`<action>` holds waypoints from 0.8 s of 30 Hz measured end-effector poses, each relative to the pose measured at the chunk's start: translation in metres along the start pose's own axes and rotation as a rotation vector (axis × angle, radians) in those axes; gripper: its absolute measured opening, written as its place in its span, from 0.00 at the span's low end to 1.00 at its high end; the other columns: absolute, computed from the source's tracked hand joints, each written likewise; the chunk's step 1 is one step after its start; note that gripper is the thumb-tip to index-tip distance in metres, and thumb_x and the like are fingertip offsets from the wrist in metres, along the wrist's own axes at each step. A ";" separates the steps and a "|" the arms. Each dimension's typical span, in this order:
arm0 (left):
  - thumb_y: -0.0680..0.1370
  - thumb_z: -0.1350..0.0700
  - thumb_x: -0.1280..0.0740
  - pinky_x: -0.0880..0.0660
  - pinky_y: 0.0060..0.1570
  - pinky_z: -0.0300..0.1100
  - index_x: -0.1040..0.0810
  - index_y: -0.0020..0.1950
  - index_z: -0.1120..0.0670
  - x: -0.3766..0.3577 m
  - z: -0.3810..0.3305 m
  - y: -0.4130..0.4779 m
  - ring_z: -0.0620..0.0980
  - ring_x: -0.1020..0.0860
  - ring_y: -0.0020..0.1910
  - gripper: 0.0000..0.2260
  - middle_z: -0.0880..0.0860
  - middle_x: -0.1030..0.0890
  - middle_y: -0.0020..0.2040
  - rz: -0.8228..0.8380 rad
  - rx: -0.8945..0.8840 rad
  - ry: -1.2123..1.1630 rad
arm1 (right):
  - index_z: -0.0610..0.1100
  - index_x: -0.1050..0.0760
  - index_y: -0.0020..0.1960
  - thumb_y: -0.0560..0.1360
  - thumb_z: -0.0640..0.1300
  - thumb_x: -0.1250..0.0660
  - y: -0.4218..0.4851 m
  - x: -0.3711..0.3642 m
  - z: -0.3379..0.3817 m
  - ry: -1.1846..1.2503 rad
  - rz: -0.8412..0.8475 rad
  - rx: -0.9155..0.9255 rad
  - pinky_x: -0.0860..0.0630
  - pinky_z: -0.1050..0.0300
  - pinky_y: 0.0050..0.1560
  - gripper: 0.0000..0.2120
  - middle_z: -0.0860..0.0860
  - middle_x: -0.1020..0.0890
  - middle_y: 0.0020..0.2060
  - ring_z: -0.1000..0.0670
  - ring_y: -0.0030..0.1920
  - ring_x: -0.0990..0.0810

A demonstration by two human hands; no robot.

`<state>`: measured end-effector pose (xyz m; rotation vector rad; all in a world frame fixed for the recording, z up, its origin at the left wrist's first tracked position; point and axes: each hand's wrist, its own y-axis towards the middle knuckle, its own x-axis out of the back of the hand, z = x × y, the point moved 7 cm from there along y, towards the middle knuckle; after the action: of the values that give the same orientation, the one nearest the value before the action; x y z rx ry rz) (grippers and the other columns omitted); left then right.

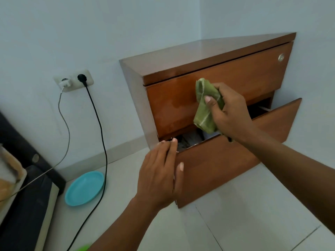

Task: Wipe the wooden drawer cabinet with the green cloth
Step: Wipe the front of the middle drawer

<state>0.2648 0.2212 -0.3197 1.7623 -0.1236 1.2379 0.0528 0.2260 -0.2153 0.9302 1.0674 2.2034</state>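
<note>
wooden drawer cabinet [208,57]: glossy reddish-brown box set in the far right corner against pale walls, two wide drawers, long axis running left to right. the top drawer [235,78] is closed, with a small round metal lock near its right end and a damp-looking sheen on its left part. the bottom drawer [226,158] is pulled out toward the near side, with dark fabric showing inside.

green cloth [206,105]: soft, bunched, stitched hem, hanging against the top drawer's front about midway along. the right hand [230,113] is closed around it, thumb pinching the folds. unwiped front stretches rightward from the cloth toward the lock, along the drawer's length; the right hand is the nearer one.

left hand [161,171]: fingers loosely together, resting on the left corner of the open drawer, holding nothing.

floor, left: shallow turquoise plastic dish [84,188]; black cable [103,142] from a wall socket [74,80].
</note>
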 end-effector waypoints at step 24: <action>0.82 0.39 0.49 0.45 0.78 0.55 0.43 0.80 0.63 -0.030 -0.024 0.016 0.59 0.47 0.81 0.35 0.62 0.45 0.81 0.180 -0.091 0.254 | 0.37 0.20 0.53 0.83 0.51 0.46 -0.093 -0.028 -0.067 -0.436 0.008 0.227 0.28 0.46 0.52 0.21 0.41 0.19 0.46 0.41 0.45 0.23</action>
<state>0.2251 0.2176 -0.3319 1.5279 -0.1912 1.5508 0.0327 0.2273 -0.3313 1.4340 1.1079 1.7869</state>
